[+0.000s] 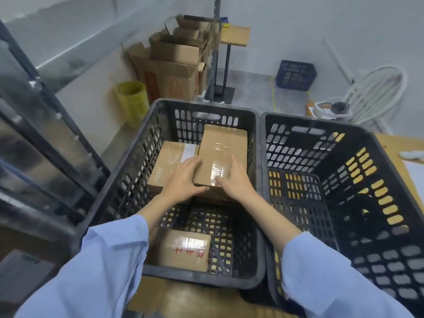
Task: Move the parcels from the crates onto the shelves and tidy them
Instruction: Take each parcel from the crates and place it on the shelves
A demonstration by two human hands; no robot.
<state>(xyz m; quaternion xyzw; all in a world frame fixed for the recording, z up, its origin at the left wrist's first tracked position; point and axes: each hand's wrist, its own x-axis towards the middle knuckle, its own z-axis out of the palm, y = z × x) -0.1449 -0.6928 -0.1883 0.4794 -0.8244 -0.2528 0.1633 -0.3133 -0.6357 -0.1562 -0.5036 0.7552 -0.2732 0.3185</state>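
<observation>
Right now the tall metal shelving [34, 134] fills my left side, dark uprights and shiny sheet levels running from near to far. Two black slotted crates sit side by side, touching, on the brown table [183, 299]: the right crate [378, 180] shows only its mesh floor, and the left crate [128, 180] holds three cardboard parcels. The taped parcel [220, 152] stands at the far right of the left crate, leaning back toward its far wall, its face glossy with clear tape. Just left of it, touching, lies the labelled parcel [169, 161], with a white label at its far end. The near parcel [183, 249], with red writing under tape, lies flat on the crate floor below my left forearm.

My left hand [183, 180] holds the taped parcel's near left edge, fingers [192, 162] close together along its side and the thumb tucked under the near edge. My right hand [236, 180] grips the near right edge, thumb across the taped face.
</observation>
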